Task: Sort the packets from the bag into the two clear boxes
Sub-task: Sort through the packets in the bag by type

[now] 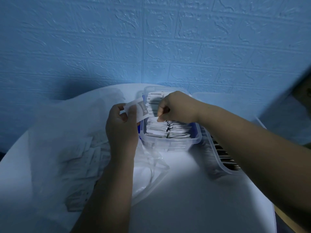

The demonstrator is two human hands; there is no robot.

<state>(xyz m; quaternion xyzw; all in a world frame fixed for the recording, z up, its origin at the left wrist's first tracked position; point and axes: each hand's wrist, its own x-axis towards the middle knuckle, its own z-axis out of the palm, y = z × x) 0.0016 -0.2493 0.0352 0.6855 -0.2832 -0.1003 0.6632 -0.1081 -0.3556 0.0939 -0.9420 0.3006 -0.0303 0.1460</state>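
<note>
My left hand (122,126) holds a white packet (137,110) with a dark print, just left of the nearer clear box (170,142). That box is packed with upright white packets (168,130) in rows. My right hand (176,107) reaches over it, fingers pinched on the packets standing inside. The second clear box (218,158) lies to the right, partly hidden under my right forearm, with dark-edged packets in it. A translucent white bag (67,140) spreads over the table's left side, with several loose packets (87,155) showing through.
Everything sits on a round white table (193,199) against a blue textured wall. A clear lid or second sheet (227,101) lies behind the boxes. Crumpled clear plastic (151,165) lies in front of the near box. A dark object (303,91) intrudes at the right edge.
</note>
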